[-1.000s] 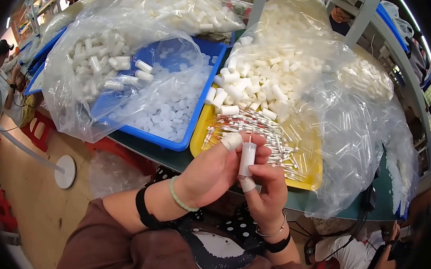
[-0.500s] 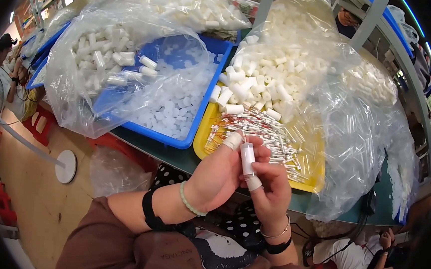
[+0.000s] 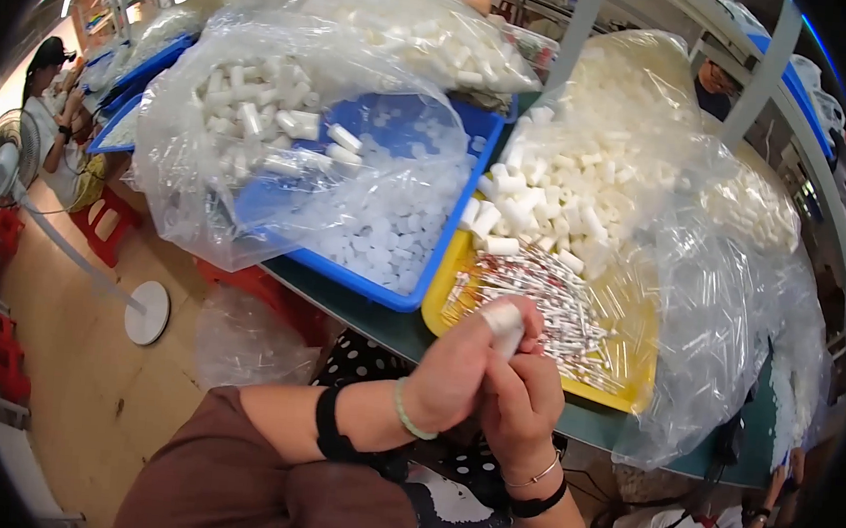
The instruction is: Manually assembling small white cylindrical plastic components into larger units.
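Note:
My left hand (image 3: 455, 364) and my right hand (image 3: 523, 408) are drawn together in front of the yellow tray (image 3: 643, 377). A short white cylinder (image 3: 509, 343) shows only partly between them, under my left thumb, which is wrapped in white tape. My left fingers are curled round it. The fingers of my right hand are closed at its lower part, and most of the cylinder is hidden. Just beyond my hands, the tray holds many thin white and red sticks (image 3: 557, 308) and clear thin tubes (image 3: 624, 332).
White foam-like cylinders (image 3: 546, 189) spill from a clear bag behind the tray. To the left, a blue tray (image 3: 406, 298) holds small translucent pieces, with a bag of white cylinders (image 3: 257, 105) over it. A fan (image 3: 3, 161) stands at far left. Other people sit nearby.
My hands have closed in on the white cylinder, which was upright and plainly visible and is now mostly covered. The whole view has shifted, with the trays appearing further right and lower.

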Tool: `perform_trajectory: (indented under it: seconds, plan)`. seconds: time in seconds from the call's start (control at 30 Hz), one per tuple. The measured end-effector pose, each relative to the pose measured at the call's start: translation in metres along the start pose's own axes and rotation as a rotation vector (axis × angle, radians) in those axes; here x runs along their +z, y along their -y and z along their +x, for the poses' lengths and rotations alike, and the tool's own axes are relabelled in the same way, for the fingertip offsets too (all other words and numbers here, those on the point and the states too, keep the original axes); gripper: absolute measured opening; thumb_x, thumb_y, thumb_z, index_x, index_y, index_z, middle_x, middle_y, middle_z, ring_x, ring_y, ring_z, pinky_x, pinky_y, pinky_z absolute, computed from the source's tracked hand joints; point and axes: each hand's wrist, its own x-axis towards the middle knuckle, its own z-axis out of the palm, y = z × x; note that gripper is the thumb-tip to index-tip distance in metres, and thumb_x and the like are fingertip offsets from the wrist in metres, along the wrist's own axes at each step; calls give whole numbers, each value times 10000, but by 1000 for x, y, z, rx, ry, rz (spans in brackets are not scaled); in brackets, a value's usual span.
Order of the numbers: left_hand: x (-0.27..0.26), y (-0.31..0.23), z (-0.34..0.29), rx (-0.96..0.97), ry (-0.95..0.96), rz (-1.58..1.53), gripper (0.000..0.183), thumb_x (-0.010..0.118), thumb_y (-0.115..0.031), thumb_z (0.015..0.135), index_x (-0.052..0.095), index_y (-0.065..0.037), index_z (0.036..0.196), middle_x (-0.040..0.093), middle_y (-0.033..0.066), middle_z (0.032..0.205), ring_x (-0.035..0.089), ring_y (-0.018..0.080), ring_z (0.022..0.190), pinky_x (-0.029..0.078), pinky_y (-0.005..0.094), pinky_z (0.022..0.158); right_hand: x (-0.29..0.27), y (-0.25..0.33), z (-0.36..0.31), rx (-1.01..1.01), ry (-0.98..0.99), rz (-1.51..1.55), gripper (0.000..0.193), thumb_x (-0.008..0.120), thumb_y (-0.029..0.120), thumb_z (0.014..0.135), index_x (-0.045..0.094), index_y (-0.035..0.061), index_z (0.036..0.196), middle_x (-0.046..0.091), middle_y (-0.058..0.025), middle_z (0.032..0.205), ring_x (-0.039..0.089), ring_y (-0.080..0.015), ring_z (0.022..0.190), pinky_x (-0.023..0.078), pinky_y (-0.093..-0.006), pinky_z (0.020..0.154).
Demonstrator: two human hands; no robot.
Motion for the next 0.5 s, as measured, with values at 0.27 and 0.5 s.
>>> perform_trajectory:
  seconds: [0.27, 0.5]
  plan:
    - [5, -21, -3, -151, 17, -136, 313, 393, -290, 980, 510, -21, 1089, 525, 49, 901, 510, 164, 928, 425, 286, 877, -4, 2, 9, -75, -55, -16, 347, 655, -47, 779, 576, 38, 1106, 579, -125, 884, 579, -281, 767, 496, -361, 726]
    - [-3, -12, -7, -132, -187, -169, 260, 347, -259, 977, 531, -76, 965, 501, -2, 848, 464, 95, 769, 407, 215, 745, 21, 5, 9, -125, -93, -10, 322, 595, -55, 835, 552, 1, 1149, 557, -134, 885, 572, -266, 782, 494, -373, 823]
